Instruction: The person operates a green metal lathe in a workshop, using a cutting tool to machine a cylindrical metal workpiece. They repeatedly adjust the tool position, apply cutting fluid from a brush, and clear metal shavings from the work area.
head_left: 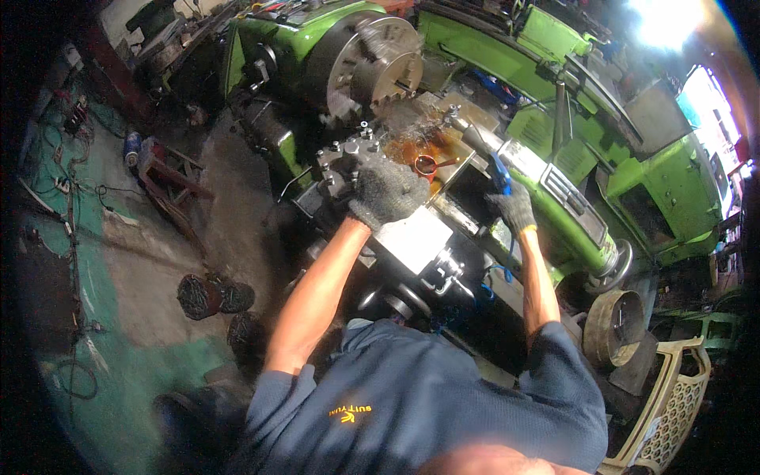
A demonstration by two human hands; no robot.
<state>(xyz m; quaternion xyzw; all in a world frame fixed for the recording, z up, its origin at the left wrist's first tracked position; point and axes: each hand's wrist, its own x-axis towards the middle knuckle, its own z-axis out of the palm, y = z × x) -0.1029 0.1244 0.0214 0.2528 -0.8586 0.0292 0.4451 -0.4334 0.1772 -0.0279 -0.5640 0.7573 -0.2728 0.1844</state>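
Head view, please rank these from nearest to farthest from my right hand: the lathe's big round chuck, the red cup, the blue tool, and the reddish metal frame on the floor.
From your right hand:
1. Blue tool, held in that hand.
2. Red cup, a little up and to the left.
3. Round chuck, farther up and left.
4. Reddish metal frame, far left.

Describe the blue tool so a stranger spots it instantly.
Find the big green machine. Just right of the picture's middle, the person's gray-gloved right hand holds a slim tool. Its bright blue sets it apart from the green and gray around it.
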